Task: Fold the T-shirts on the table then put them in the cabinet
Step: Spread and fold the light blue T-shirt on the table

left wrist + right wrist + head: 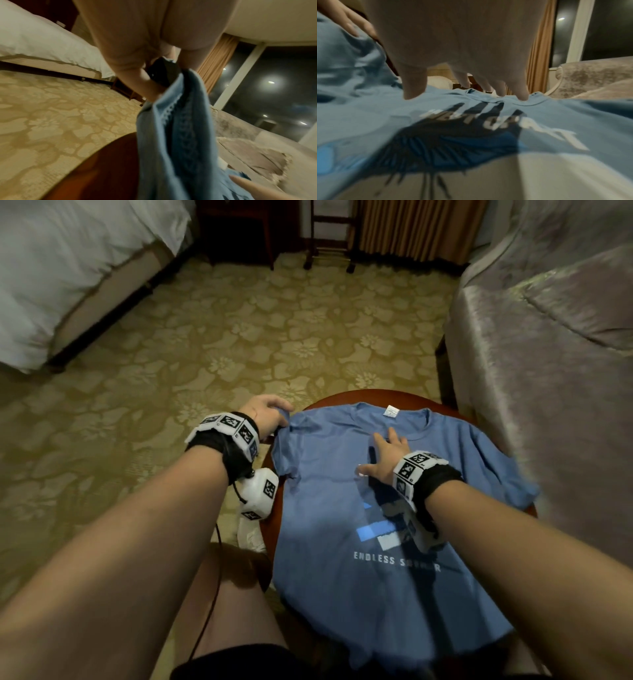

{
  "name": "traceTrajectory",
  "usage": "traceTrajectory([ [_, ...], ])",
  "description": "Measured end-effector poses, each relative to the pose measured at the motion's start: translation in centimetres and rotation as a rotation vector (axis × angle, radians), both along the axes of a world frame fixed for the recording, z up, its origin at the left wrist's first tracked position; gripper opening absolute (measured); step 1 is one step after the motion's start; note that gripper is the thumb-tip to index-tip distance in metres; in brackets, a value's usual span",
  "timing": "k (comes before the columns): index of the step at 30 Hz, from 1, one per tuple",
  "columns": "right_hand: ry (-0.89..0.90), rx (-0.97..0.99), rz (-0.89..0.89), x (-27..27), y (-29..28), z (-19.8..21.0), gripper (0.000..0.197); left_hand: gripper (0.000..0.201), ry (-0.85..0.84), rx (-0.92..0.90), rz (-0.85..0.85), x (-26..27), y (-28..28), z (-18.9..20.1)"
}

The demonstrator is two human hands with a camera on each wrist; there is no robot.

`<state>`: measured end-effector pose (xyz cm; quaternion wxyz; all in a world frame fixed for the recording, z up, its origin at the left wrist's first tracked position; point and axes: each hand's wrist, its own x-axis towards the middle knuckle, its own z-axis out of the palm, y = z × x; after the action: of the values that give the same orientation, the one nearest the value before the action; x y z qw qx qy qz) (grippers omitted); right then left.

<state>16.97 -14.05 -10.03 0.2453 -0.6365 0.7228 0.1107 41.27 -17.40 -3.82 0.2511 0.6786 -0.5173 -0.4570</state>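
Spreading across almost the whole top of a round, dark red-brown wooden table [346, 398], a light blue cotton T-shirt [329, 474] with a blue-and-white block print and the words "ENDLESS SUMMER" lies face up before us, its collar at the table's far edge and its hem hanging over the near edge toward our lap. Its right sleeve drapes over the table's right edge, next to a sofa under a pale mauve, shiny cover [548, 354]. To the left of the table we see a floral, yellow-beige carpet [239, 337], and in the far left corner of the room a bed with white linen [68, 268].

Our right hand [387, 458] rests flat on the shirt's chest just below the collar, fingers straight and spread, pressing the cloth against the table; the right wrist view shows the fingertips [523, 96] touching the fabric at the neckline seam. Our left hand [263, 414] is at the table's far left edge, fingers curled round the shirt's left sleeve [286, 424]; the left wrist view shows the bunched blue sleeve, hem stitching visible, raised clear of the tabletop in that grip.

Both wrists wear black straps carrying white blocks with black-and-white square markers [227, 428], and a white marker cube [258, 496] hangs below the left wrist, beside the table's left edge.
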Motion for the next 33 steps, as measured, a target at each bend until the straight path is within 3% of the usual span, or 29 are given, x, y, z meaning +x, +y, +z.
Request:
traceTrajectory([
  [2,-0.024,-0.036,-0.046,-1.9,0.7,0.3,0.089,0.031,-0.002,0.021,-0.051,-2.8,0.5,0.7],
  [5,-0.055,-0.081,-0.131,-5.4,1.8,1.0,0.082,0.055,0.237,0.180,-0.084,-6.6,1.1,1.0],
  [7,-0.073,-0.108,-0.212,-8.0,2.5,1.3,0.081,0.037,0.270,0.220,-0.072,-8.2,1.5,1.1],
  [8,-0.082,-0.132,-0.265,-9.4,2.7,1.3,0.081,0.028,0.203,0.192,-0.080,-8.8,1.6,0.8],
  [10,-0.090,-0.153,-0.388,-11.9,3.6,1.6,0.073,0.033,-0.109,0.106,-0.183,-9.3,1.4,-0.2],
  [12,-0.072,-0.167,-0.523,-14.2,4.7,1.7,0.057,0.033,-0.421,0.119,-0.318,-10.0,1.8,-1.1],
  [14,-0.043,-0.191,-0.646,-16.2,5.5,1.6,0.055,0.036,-0.587,0.168,-0.452,-11.4,2.5,-1.5],
  [18,-0.102,-0.210,-0.808,-19.4,6.3,1.1,0.070,0.061,-0.653,0.116,-0.552,-16.4,2.8,-1.9],
  [24,-0.404,-0.144,-0.859,-23.2,7.2,0.4,0.041,0.069,-0.641,-0.042,-0.796,-26.9,3.6,-4.5],
  [27,-0.396,-0.220,-0.888,-24.5,6.8,1.0,0.038,0.079,-0.702,0.014,-0.883,-30.1,4.6,-7.0],
  [30,-0.430,-0.351,-0.945,-26.6,5.9,1.0,0.036,0.102,-0.806,0.095,-0.884,-30.7,4.7,-8.3],
  [33,-0.507,-0.561,-1.116,-28.5,5.1,0.6,0.029,0.121,-0.830,0.130,-0.874,-30.4,4.1,-8.2],
])
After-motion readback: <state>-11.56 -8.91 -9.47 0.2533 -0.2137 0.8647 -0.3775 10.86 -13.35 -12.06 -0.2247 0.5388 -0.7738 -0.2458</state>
